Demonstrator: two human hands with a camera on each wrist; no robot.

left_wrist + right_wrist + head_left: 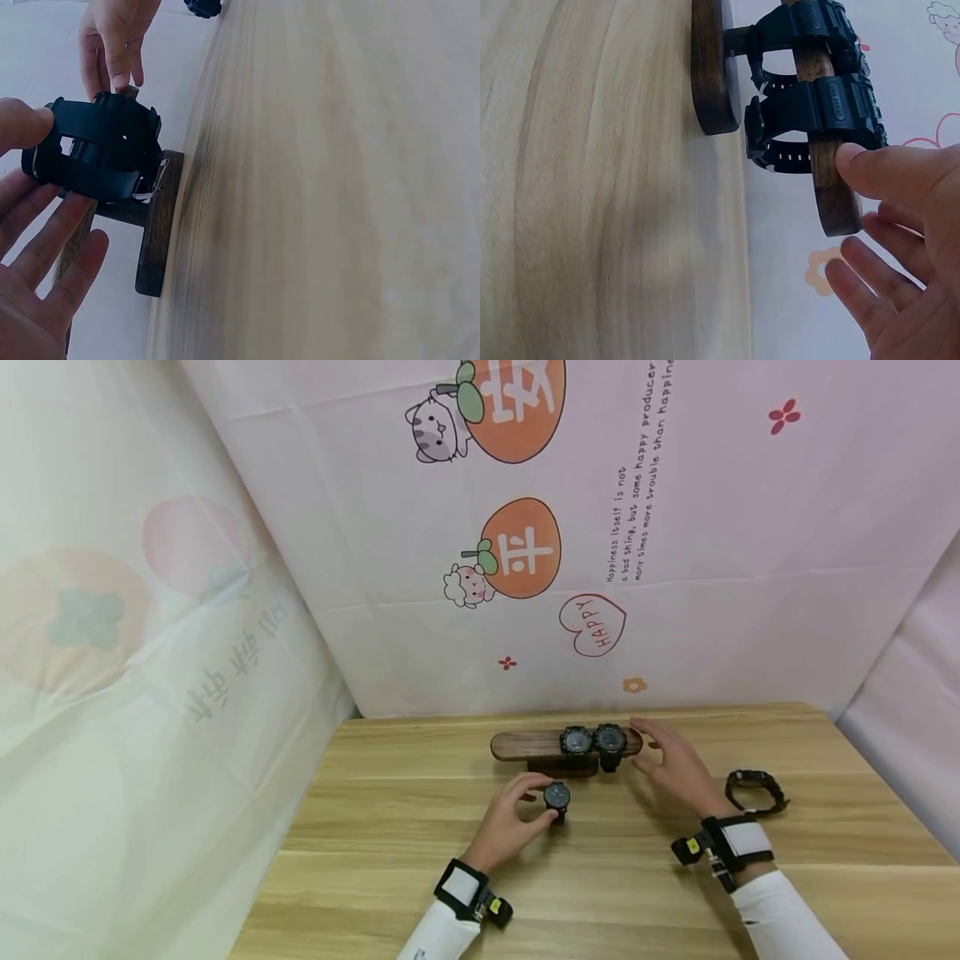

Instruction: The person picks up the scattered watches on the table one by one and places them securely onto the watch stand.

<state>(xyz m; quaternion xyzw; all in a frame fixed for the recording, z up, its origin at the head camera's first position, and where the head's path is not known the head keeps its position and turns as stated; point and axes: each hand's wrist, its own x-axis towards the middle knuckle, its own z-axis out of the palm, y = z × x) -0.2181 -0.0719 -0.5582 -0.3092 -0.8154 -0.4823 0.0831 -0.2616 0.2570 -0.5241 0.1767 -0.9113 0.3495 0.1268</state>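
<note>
The left hand (508, 821) pinches a black wristwatch (557, 797) between thumb and fingertips, holding it just in front of the wooden watch stand (525, 745) with its dial facing up toward the head camera. In the left wrist view the strap of this watch (94, 150) is buckled into a closed loop, and the thumb presses its near side while the other fingers lie straighter beneath it. The stand's horizontal bar runs left to right across the table (375, 860), and its free left stretch lies up and slightly left of the held watch, so the left hand is the nearer one to that bare part.

Two more watches (594, 741) already sit side by side on the right part of the bar. The right hand (675, 764) rests at the bar's right end with relaxed, fairly straight fingers; in the right wrist view its thumb (870, 166) touches the bar (832, 195) just beside the nearer mounted watch (832, 112), gripping nothing. A fourth watch (756, 790) lies on the table to the right of the stand, beyond the right wrist.
</note>
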